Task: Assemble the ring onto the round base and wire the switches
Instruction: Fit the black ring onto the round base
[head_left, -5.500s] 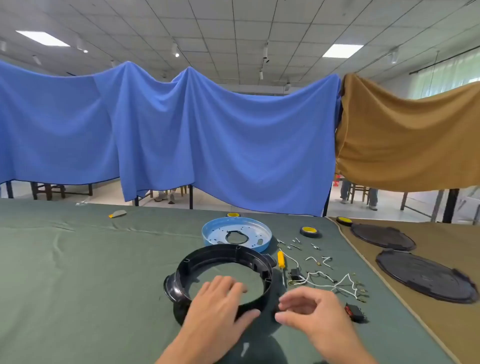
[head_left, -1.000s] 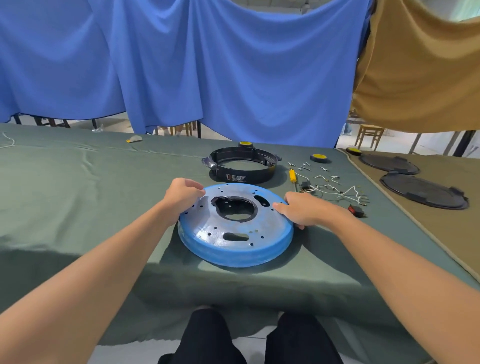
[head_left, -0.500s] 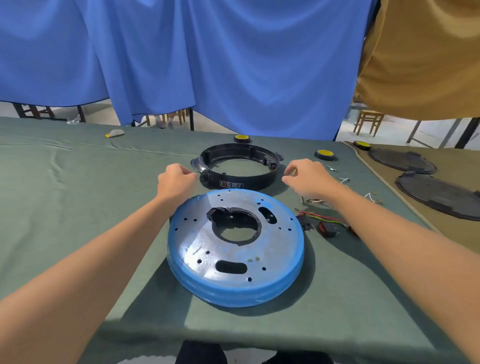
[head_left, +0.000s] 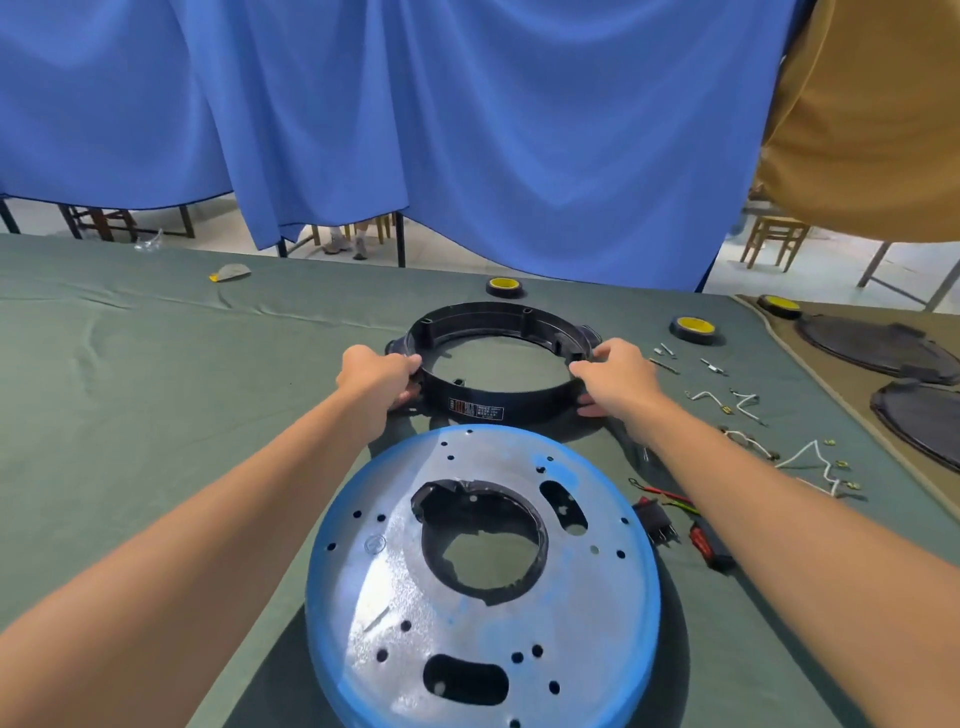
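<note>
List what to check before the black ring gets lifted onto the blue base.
1. Left hand grips the black ring on its left side: ok.
2. Right hand grips its right side: ok.
3. Blue base lies on the green cloth, nothing on top: ok.
4. Gap between ring and base free of parts: ok.
5. Black switch and white wires lie beside the base, not on it: ok.
6. Ring's mounts lined up with the base holes: cannot tell.
</note>
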